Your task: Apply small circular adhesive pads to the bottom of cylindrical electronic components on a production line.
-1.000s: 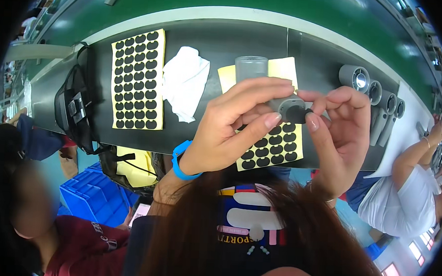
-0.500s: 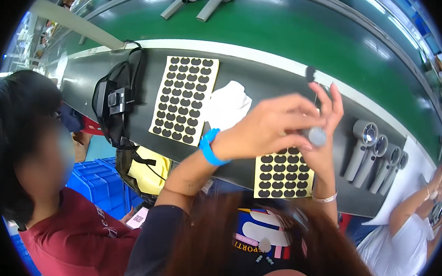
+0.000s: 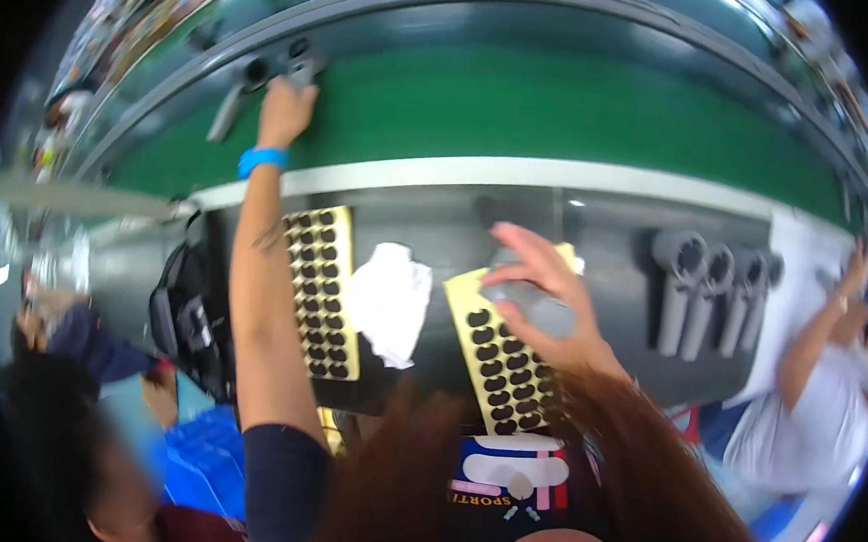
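My left hand (image 3: 287,111) reaches out at the far left over the green belt. Its fingers close on a grey handheld device with a round head (image 3: 304,66); the handle is hidden beneath the hand. Beside it lies a similar device (image 3: 229,108) with a straight handle. Nearer to me, my right hand (image 3: 560,302) curls round another grey device (image 3: 540,309), blurred, its shape partly covered by fingers. Under that hand lies a yellow sheet of black stickers (image 3: 467,302). A second sticker sheet (image 3: 352,296) is beneath my left forearm, next to a crumpled white cloth (image 3: 390,303).
Several grey devices (image 3: 688,294) stand in a row on the dark table at right. A black bag (image 3: 182,302) lies at left. A white rail (image 3: 439,173) divides table from belt (image 3: 521,109). Co-workers are on both sides; blue crates (image 3: 206,460) stand below.
My left hand has left my right hand and stretched to a device on the belt. My right hand has moved left and lower, over the nearer sticker sheet. The view has shifted.
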`<state>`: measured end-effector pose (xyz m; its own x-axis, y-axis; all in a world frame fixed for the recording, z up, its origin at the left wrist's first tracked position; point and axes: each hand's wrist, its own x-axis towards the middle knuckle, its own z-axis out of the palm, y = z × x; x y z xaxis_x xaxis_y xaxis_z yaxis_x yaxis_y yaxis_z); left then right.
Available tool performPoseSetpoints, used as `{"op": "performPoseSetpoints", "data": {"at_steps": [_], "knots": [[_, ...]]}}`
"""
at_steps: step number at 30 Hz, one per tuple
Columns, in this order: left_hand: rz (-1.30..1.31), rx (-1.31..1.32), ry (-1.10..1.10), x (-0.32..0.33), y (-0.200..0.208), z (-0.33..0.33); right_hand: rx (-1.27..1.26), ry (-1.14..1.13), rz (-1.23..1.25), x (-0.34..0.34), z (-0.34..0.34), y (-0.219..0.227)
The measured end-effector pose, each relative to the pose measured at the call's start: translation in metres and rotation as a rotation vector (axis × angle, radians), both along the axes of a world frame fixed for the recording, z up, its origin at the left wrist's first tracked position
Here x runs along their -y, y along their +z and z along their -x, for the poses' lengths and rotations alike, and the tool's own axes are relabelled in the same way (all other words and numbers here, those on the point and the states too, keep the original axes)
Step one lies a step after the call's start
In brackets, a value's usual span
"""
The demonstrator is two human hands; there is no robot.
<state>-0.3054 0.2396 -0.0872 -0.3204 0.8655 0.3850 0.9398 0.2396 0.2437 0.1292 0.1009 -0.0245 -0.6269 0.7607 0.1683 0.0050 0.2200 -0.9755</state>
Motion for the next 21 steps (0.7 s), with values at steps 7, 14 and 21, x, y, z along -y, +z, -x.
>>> {"op": "performPoseSetpoints", "data": {"at_steps": [7, 14, 21], "knots": [[0.049, 1.251, -0.355, 0.086, 0.072, -0.211, 0.048, 0.000, -0.343, 0.026, -0.087, 0.060], [0.191, 1.487, -0.480, 0.176, 0.036, -0.392, 0.304, -0.445, -0.570, 0.007, -0.225, 0.072], [0.092, 1.315, -0.451, 0.185, 0.003, -0.472, -0.037, -0.434, -0.392, -0.075, -0.277, 0.055]]}}
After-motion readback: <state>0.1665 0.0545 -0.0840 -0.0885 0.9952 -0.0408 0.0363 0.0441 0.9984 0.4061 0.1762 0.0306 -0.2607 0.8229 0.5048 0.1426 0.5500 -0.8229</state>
